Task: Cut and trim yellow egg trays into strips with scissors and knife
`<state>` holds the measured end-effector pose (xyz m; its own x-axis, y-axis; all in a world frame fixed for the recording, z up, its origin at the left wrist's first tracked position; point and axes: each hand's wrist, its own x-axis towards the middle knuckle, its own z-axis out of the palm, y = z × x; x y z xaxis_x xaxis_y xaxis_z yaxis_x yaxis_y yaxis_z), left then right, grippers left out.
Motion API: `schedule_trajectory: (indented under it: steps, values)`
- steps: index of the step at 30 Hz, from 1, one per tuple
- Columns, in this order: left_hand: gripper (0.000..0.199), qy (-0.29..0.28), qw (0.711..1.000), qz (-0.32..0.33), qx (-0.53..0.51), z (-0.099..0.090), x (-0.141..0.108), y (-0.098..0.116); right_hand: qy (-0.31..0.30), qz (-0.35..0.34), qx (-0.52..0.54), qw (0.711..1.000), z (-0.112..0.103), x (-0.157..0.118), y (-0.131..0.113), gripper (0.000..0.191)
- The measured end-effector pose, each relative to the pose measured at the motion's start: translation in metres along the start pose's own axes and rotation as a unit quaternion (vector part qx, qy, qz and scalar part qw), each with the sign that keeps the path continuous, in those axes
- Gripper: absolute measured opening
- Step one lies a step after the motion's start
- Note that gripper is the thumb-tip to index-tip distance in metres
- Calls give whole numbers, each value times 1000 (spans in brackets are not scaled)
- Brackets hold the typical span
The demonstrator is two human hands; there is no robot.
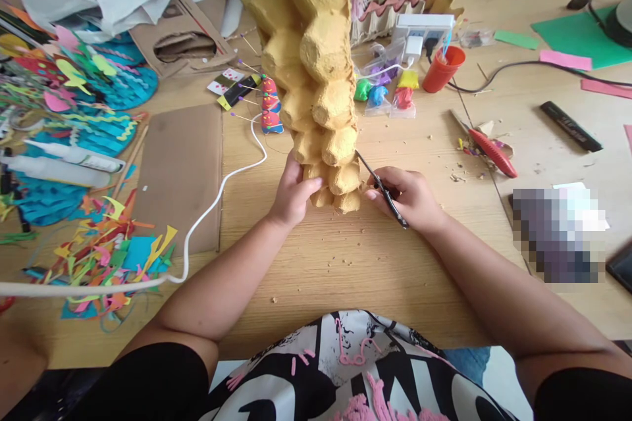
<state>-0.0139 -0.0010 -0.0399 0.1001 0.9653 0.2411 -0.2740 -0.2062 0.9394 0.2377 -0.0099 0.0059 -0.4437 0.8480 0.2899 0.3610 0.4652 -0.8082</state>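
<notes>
Egg carton [333,99]: cutting apparently unfinished | left hand [292,192]: gripping its near end | right hand [409,196]: holding scissors [390,202] alongside

Yellow egg carton [316,79] is blocking centre; white cable [143,285] is crossing left; bench [365,286] between the forearms [247,256] is offering passage.

2 black sleeves [153,381], pink-printed shirt front [345,362].
</notes>
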Motion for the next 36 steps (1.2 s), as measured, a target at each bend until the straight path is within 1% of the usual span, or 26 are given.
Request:
schedule_trajectory:
  steps: [5,8,11,14,19,27,30,33,36]
  values:
    - [59,-12,1000,17,19,-2,0,-3,24,-10,-84,996,1,-2,-1,34]
    - [61,-13,999,30,40,-3,1,-5,24,-8,-106,994,1,-2,-2,34]
    - [62,-17,998,37,50,-3,1,-5,17,-3,-104,994,1,-2,-3,36]
    - [64,-16,998,27,47,-1,0,-4,13,-1,-92,996,2,-1,-1,37]
    - [66,-7,1000,10,23,4,-1,1,23,1,-67,997,3,1,-1,40]
    - [70,-9,1000,2,10,7,0,2,34,33,-39,998,6,1,-6,46]
    - [65,-10,1000,-8,-7,7,0,3,46,57,-8,997,6,1,-5,46]
    - [58,-7,999,-19,-28,7,0,5,71,80,66,992,6,1,-5,45]
    - [53,-3,999,-31,-38,7,0,6,97,102,149,979,6,1,-4,46]
